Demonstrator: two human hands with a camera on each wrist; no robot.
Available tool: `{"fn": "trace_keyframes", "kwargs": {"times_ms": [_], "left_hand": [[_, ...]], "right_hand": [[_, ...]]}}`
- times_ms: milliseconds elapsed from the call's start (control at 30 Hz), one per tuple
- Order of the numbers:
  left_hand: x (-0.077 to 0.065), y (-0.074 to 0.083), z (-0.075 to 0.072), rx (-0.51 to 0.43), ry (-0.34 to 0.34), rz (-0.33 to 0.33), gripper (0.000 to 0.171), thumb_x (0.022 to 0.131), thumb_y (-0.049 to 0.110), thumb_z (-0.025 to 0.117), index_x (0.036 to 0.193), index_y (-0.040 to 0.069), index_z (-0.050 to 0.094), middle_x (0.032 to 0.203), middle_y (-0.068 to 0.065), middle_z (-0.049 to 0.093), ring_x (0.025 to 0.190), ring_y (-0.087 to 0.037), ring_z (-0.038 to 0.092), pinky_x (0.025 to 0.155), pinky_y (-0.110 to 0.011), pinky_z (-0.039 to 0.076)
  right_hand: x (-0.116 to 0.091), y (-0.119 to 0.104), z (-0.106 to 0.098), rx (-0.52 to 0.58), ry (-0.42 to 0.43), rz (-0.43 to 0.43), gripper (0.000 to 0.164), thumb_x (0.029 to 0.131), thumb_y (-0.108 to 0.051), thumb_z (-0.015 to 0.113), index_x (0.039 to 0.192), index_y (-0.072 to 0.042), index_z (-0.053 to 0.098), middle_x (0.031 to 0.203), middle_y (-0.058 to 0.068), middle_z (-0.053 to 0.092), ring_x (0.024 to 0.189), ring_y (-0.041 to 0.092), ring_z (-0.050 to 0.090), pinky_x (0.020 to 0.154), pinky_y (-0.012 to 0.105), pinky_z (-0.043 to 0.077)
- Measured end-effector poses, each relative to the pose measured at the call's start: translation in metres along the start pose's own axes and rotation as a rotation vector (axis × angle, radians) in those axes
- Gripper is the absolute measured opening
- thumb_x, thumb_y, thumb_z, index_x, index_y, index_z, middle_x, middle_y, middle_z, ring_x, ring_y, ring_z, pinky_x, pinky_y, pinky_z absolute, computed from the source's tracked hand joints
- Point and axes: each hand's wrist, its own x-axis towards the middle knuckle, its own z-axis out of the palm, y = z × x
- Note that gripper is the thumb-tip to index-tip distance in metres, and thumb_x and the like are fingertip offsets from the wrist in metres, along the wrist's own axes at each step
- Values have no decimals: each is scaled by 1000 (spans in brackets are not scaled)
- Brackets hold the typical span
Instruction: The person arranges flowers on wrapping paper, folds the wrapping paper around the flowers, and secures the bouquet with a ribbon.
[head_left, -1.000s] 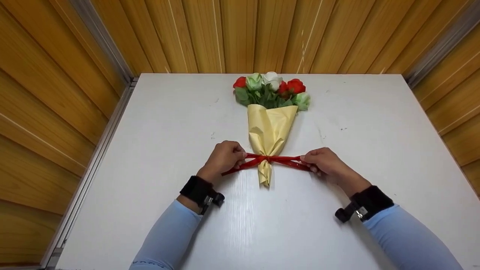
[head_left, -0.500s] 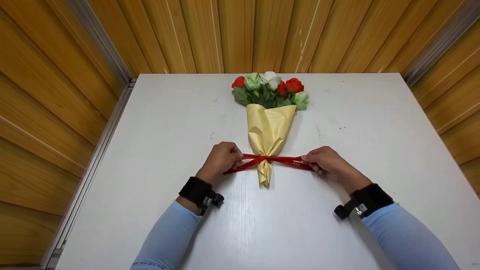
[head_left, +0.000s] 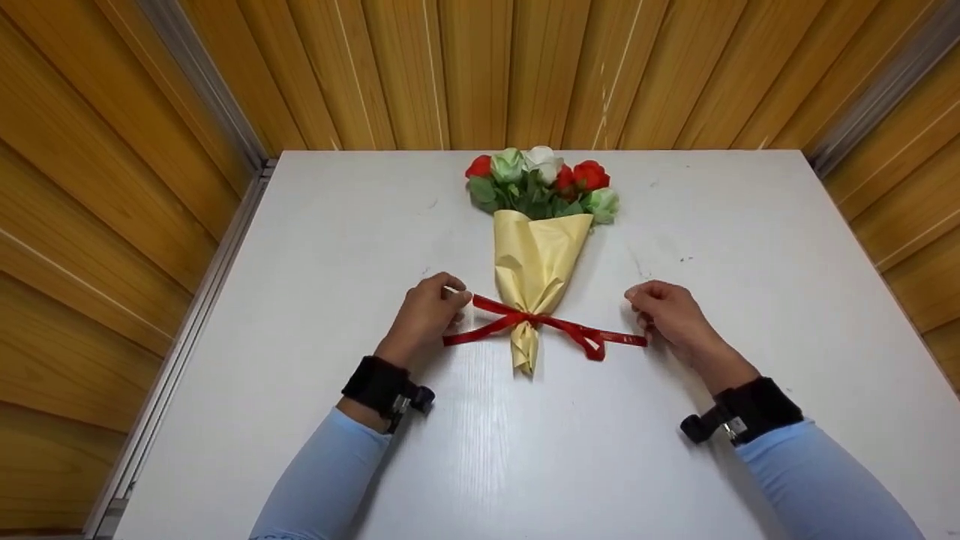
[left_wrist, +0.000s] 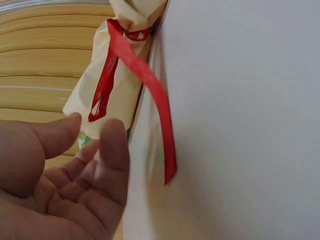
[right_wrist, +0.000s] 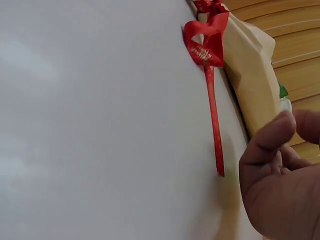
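Observation:
A bouquet of red, white and pale green flowers (head_left: 541, 187) lies on the table, its stems in cream wrapping paper (head_left: 531, 255). Tied round the narrow neck of the paper is a red ribbon (head_left: 491, 328), with a loop and a loose tail on each side. My left hand (head_left: 424, 315) is beside the left loop; in the left wrist view its thumb and fingers (left_wrist: 114, 150) stand apart, holding nothing. Off the ribbon's right end, my right hand (head_left: 675, 319) hovers with fingers loosely bent and nothing in them. The right loop (right_wrist: 205, 45) sags toward the table.
The white table (head_left: 480, 465) carries the bouquet near its middle. Wood-look panels (head_left: 480, 75) stand behind it and at both sides, with a metal rail (head_left: 202, 277) along the left. Both wrists wear black camera straps (head_left: 757, 409).
Both hands have let go of the ribbon's loops and moved outward, apart from each other. The right loop has dropped toward the table. The bouquet stays in place.

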Motion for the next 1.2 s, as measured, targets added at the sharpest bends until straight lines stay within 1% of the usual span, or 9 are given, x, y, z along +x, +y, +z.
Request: {"fn": "trace_keyframes", "kwargs": {"times_ms": [100,200,333,433,533,800,900,1033,1200], "left_hand": [[-8,-1,-1,162,-15,11,16,102,20,69,113,9,73,97,-6,72,81,-20,68,66,-29,55],[-14,-1,5,285,-85,80,16,98,21,74,109,10,78,95,-3,72,83,-19,63,71,-30,52],[-16,-2,17,359,-144,197,12,96,24,78,97,12,80,88,1,68,82,-16,57,72,-30,47],[-15,-4,21,400,-123,232,15,95,20,77,83,12,75,78,4,61,74,-15,53,65,-29,43],[-14,-5,19,443,-77,219,18,95,16,75,77,13,72,71,6,56,70,-15,50,62,-28,39],[-14,-7,7,578,-91,212,18,97,8,63,82,7,73,72,0,60,71,-17,52,64,-31,44],[-17,-8,-2,605,-99,168,18,96,5,61,84,6,74,76,-2,65,72,-19,55,65,-32,47],[-21,-8,-16,576,-169,79,14,93,6,66,85,8,77,76,0,65,70,-18,55,61,-30,45],[-23,-6,-26,524,-302,44,10,88,9,74,79,10,78,66,3,59,62,-14,52,55,-27,40]], "right_hand": [[-10,4,5,-248,41,-68,27,106,-20,61,122,1,65,88,6,62,68,15,55,56,27,49],[-16,6,15,-487,26,-165,23,101,-15,65,120,-4,71,95,9,67,79,20,59,68,30,50],[-16,7,27,-644,7,-246,12,97,-14,71,107,-9,76,94,6,69,87,21,58,76,33,46],[-14,8,29,-686,7,-245,7,98,-14,71,97,-8,74,86,4,66,81,21,56,72,33,44],[-14,9,26,-707,39,-241,9,98,-13,70,95,-6,74,83,3,65,78,20,55,69,32,43],[-11,9,24,-695,64,-217,13,98,-14,67,98,-3,75,87,6,69,79,21,57,69,32,44],[-10,9,24,-691,66,-195,15,99,-14,66,100,-2,75,88,7,70,80,22,58,69,32,45],[-9,9,22,-698,69,-182,16,99,-15,66,101,-2,75,89,7,70,81,23,58,69,32,45],[-10,9,23,-690,77,-179,15,98,-15,66,101,-3,74,87,7,68,79,22,58,68,32,45]]}}
